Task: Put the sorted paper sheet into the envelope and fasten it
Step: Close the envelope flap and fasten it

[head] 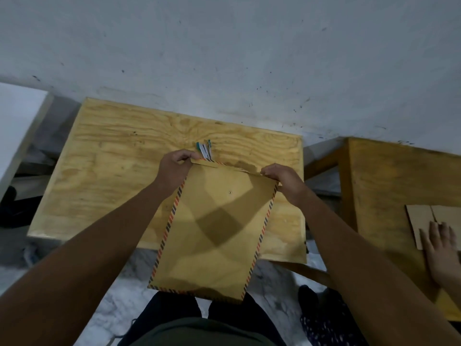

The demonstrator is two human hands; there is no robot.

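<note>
Both the left hand [173, 168] and right hand [282, 179] pinch the top flap corners of the striped-edged manila envelope [214, 233] hanging between them over the tabletop [112, 151]; uneven folding could crease the flap crooked

A brown envelope [214, 231] with a red-and-dark striped border is held above a plywood table [112, 171], its lower end past the near table edge. The left hand [174, 168] pinches the top left corner; the right hand [284, 181] pinches the top right corner. Small teal and white items [204, 149] lie on the table just beyond the envelope. Another person's hand [441, 250] rests on cardboard [419, 218] on a second table [381, 186] at right.
</note>
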